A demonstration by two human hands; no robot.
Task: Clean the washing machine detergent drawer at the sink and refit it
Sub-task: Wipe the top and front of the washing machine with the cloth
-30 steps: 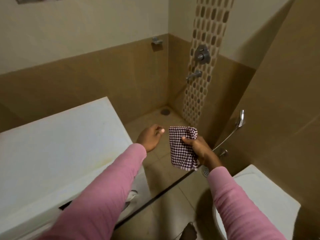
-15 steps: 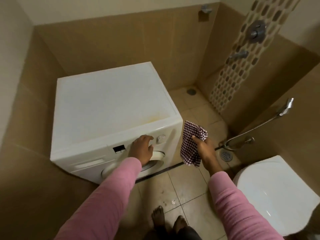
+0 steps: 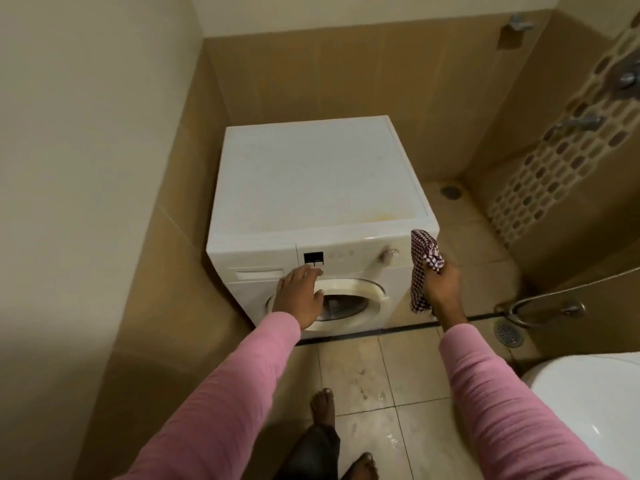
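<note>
Checked cloth point(image 3: 424, 268) clamped in right hand point(image 3: 442, 287); left hand point(image 3: 298, 299), fingers point(image 3: 304, 272) straight and apart, hovers by detergent drawer point(image 3: 259, 274): one-handed tugging may jam it.

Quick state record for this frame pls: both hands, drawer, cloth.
left hand: open, fingers extended at the washing machine front, just right of the detergent drawer; contact unclear
right hand: grips checked cloth, beside the machine's right front corner
drawer state: in its slot, looks shut
task stage: drawer not yet pulled out
nearby: toilet at lower right
</note>
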